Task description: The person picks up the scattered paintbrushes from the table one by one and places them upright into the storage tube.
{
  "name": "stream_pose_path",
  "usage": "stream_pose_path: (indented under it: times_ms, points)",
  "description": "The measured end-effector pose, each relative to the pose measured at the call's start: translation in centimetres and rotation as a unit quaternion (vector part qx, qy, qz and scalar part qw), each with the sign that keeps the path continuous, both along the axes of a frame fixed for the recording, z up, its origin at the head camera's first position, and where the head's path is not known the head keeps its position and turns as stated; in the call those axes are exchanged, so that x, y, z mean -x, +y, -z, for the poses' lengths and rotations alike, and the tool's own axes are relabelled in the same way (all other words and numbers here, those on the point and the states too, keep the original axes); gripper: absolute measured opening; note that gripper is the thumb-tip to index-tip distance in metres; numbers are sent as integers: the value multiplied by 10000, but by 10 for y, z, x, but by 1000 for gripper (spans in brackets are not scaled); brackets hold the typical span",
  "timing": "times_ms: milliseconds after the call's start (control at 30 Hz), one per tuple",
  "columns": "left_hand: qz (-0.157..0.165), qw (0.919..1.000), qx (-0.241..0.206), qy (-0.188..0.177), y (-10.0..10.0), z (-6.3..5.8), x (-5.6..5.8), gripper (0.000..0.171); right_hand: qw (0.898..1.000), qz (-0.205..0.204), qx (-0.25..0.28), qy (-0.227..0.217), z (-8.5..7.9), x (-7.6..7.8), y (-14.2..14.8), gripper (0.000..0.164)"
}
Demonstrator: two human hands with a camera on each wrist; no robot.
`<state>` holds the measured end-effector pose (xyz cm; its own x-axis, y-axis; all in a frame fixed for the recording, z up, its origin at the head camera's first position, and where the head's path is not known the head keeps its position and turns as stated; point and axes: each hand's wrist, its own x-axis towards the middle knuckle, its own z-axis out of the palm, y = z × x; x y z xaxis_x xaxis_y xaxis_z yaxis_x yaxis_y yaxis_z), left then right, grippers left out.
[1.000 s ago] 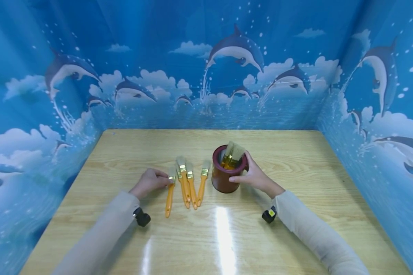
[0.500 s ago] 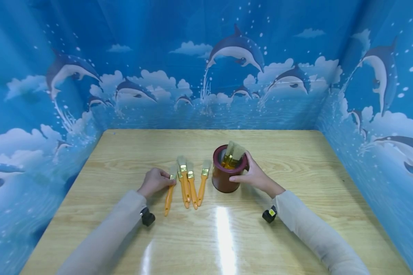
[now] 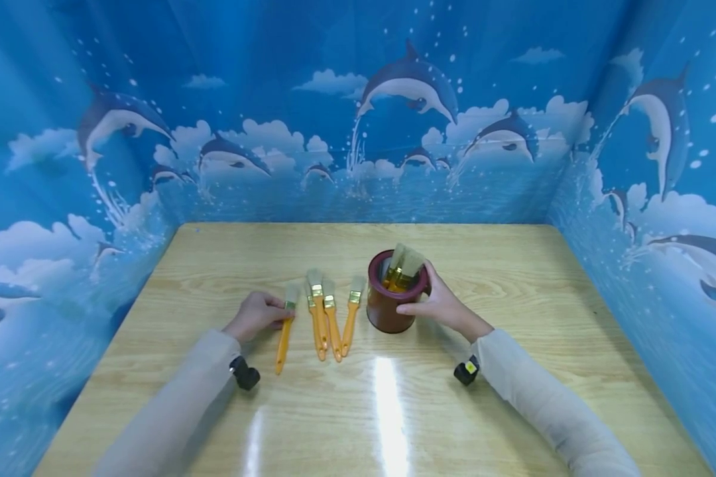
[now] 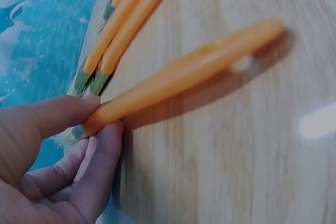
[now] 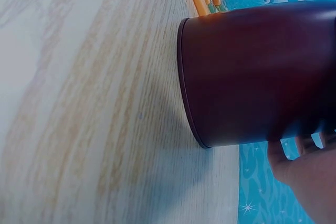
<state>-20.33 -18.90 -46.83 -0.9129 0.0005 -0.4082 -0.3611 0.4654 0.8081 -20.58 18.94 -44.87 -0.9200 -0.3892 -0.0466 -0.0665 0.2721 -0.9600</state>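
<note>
My left hand (image 3: 261,315) pinches a paintbrush (image 3: 284,341) between thumb and fingers, close to its metal band. In the left wrist view, that paintbrush's orange handle (image 4: 194,72) slants up over the table and casts a shadow. My right hand (image 3: 438,301) grips the side of a maroon can (image 3: 388,315), thumb at the front and fingers round the far side. Inside the can, a few paintbrushes (image 3: 407,268) stand bristles up, leaning toward the right rim. In the right wrist view the can's smooth wall (image 5: 252,77) hides most of the hand.
Several more paintbrushes (image 3: 333,324) with orange handles lie on the wooden table (image 3: 489,265) between the left hand and the can, bristles pointing away. A blue dolphin-print curtain (image 3: 310,132) encloses the table at the back and both sides.
The left hand has shifted slightly left with the pinched paintbrush, widening the gap to the other paintbrushes on the table. The right hand and can have stayed put.
</note>
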Motion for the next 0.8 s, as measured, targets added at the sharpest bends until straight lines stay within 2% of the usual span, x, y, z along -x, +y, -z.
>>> stream_pose_path:
  times_ms: [133,267,567,800]
  points:
    - [-73,9999,-150,-40,-12,-9,-1,32,10000,-20,15,-2,0,0,0,110]
    - [-53,9997,-236,99,-20,-21,2,36,10000,-29,21,28,1,0,0,109]
    - [61,9983,-422,392,-24,-61,11,40,10000,-5,3,15,-1,0,0,109]
    - [99,9979,-401,499,-18,-93,22,42,10000,7,10,29,-1,0,0,109]
